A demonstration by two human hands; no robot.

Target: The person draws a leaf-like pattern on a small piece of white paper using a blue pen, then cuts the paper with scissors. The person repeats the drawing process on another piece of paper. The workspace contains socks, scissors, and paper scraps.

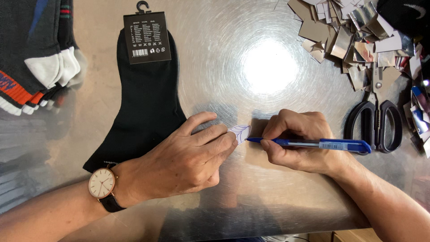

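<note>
Pen point(313, 144): blue body with a clear middle section and a blue tip.
Paper slip point(239, 132): white, with thin purple lines.
Sock point(141, 103): plain black; its card label point(147, 37) is black with white print.
Watch point(102, 183): white dial, rose-gold rim, black strap.
Scissors point(375, 118): black handles, silver blades.
Paper scraps point(345, 33): silver, grey and white, some with red and blue.
Stacked socks point(36, 54): dark grey with white, orange and red bands.
Worktop point(268, 67): brushed silver metal with swirl marks.

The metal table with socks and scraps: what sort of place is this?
Probably a small sock packing or labelling workbench. A black sock with a hanger card lies on the steel table, more socks are stacked nearby, and scissors sit beside cut card scraps.
</note>
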